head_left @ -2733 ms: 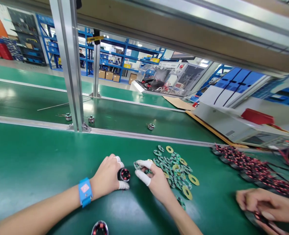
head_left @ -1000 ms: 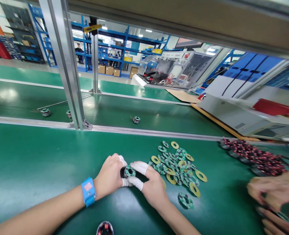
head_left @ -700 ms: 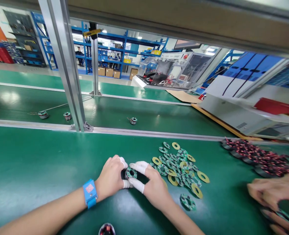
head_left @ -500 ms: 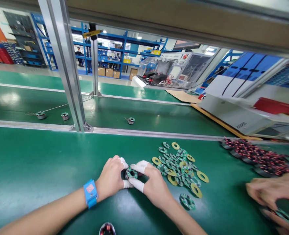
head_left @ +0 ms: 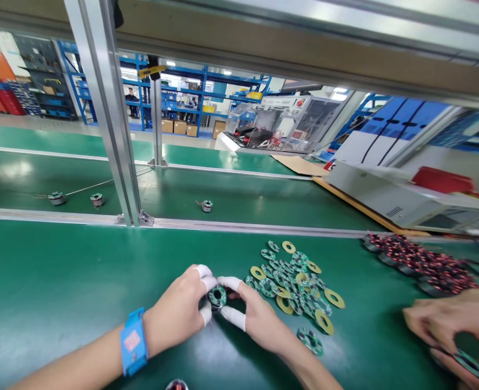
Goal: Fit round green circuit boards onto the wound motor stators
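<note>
"Green is catching my eye first: where is that ring sitting?"

"It's lying face up on a small coil, between the person's two hands. I'm not able to tell whether the coil is resting on the tabletop."

"What is each grip doing?"

"The left hand is curling its white-covered thumb and fingers round the coil's side, holding it snugly. The right hand is straddling the ring, thumb and forefinger parted to about its width. Whether those tips are pinching the edge, I'm not able to say."

"So which step are we seeing?"

"My guess is that the person is seating the ring on the coil. The next move is probably calling for a flat, even fit, with light pressure while the left grip is steadying things from below."

"Are any containers holding parts?"

"The spare rings, green and yellow, are lying loose in a heap beside the right hand. A bank of coils is crowding the right side, near another person's hand. Farther back, blue bins are standing on shelving and cardboard boxes are standing low down; I'm not making out their contents. A clear-walled machine is housing black parts and red wires."
</note>
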Available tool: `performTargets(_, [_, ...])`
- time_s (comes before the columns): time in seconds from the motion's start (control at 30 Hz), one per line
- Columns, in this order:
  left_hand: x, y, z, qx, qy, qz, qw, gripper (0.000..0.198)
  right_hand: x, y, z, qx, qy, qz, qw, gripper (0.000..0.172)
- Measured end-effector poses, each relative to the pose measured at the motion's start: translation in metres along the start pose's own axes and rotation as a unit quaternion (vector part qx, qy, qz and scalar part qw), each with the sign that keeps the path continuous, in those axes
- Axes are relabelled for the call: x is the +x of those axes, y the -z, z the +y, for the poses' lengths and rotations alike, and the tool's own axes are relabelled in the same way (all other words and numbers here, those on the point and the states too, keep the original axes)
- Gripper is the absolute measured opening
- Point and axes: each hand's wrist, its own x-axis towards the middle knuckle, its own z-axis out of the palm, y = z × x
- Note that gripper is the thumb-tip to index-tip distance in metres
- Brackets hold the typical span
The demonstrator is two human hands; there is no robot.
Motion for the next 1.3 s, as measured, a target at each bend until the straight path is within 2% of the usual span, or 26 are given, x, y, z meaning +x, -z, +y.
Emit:
performTargets(0.1, [-0.004,-0.006,0.002,0.12,-0.111,-0.025,0.986,0.019,0.0,-0.006,-0.002,-0.011,0.005,0.021,1.0,0.036])
performTargets(0.17, [-0.006,-0.013,0.001,0.183,-0.167,-0.017,0.969,0.019,0.0,-0.012,-0.002,-0.007,0.003,0.037,0.999,0.034])
performTargets(0.33, [-0.013,-0.025,-0.002,0.248,-0.214,0.022,0.945,0.017,-0.002,-0.01,-0.001,0.006,-0.007,0.04,0.999,0.041])
performTargets(0.4, [-0.012,-0.024,-0.002,0.225,-0.19,0.005,0.956,0.016,-0.004,-0.002,-0.003,-0.003,-0.024,0.054,0.998,0.04])
performTargets(0.47, [-0.009,-0.016,-0.002,0.146,-0.137,-0.019,0.98,0.017,-0.008,0.008,-0.008,-0.012,-0.043,0.024,0.999,0.027])
performTargets(0.5, [-0.006,-0.011,-0.003,0.088,-0.104,-0.019,0.991,0.02,-0.011,0.013,-0.011,-0.019,-0.049,-0.022,0.998,0.02])
performTargets(0.57, [-0.002,0.0,-0.007,-0.035,-0.038,-0.002,0.999,0.035,-0.016,0.019,-0.017,-0.044,-0.043,-0.16,0.985,0.014])
performTargets(0.6, [0.0,0.005,-0.009,-0.088,-0.009,0.001,0.996,0.044,-0.019,0.019,-0.02,-0.063,-0.027,-0.22,0.973,0.015])
performTargets(0.67, [0.002,0.01,-0.013,-0.161,0.038,-0.027,0.986,0.057,-0.024,0.014,-0.023,-0.102,0.028,-0.291,0.951,0.022])
performTargets(0.7, [0.003,0.01,-0.014,-0.183,0.054,-0.049,0.98,0.06,-0.027,0.008,-0.023,-0.116,0.061,-0.296,0.946,0.024])
performTargets(0.77, [0.003,0.006,-0.015,-0.207,0.077,-0.076,0.972,0.063,-0.033,-0.003,-0.023,-0.139,0.117,-0.259,0.949,0.021])
performTargets(0.83, [0.003,-0.001,-0.014,-0.206,0.09,-0.073,0.972,0.063,-0.039,-0.003,-0.021,-0.152,0.141,-0.209,0.956,0.014])
performTargets(0.9, [0.005,-0.008,-0.013,-0.194,0.096,-0.064,0.974,0.053,-0.042,0.022,-0.016,-0.16,0.147,-0.174,0.96,0.009])
performTargets(0.93, [0.009,-0.01,-0.012,-0.19,0.094,-0.063,0.975,0.044,-0.04,0.047,-0.012,-0.161,0.149,-0.163,0.962,0.008])
performTargets(1.0, [0.022,-0.014,-0.013,-0.186,0.082,-0.061,0.977,0.028,-0.028,0.114,0.0,-0.163,0.151,-0.115,0.968,0.012])
performTargets(1.07, [0.046,-0.018,-0.018,-0.181,0.071,-0.052,0.979,0.023,-0.004,0.189,0.015,-0.166,0.149,-0.027,0.975,0.022])
performTargets(1.1, [0.062,-0.02,-0.021,-0.176,0.07,-0.043,0.981,0.022,0.011,0.222,0.021,-0.168,0.138,0.021,0.976,0.026])
performTargets(1.13, [0.081,-0.021,-0.026,-0.167,0.073,-0.031,0.983,0.022,0.026,0.248,0.026,-0.168,0.132,0.097,0.972,0.026])
performTargets(1.2, [0.122,-0.022,-0.039,-0.152,0.08,-0.003,0.985,0.017,0.054,0.276,0.027,-0.183,0.093,0.137,0.969,0.018])
performTargets(1.23, [0.143,-0.021,-0.046,-0.143,0.087,0.021,0.986,0.015,0.063,0.278,0.024,-0.189,0.084,0.145,0.968,0.015])
performTargets(1.3, [0.18,-0.016,-0.063,-0.125,0.11,0.073,0.983,0.014,0.071,0.261,0.013,-0.198,0.076,0.147,0.966,0.015])
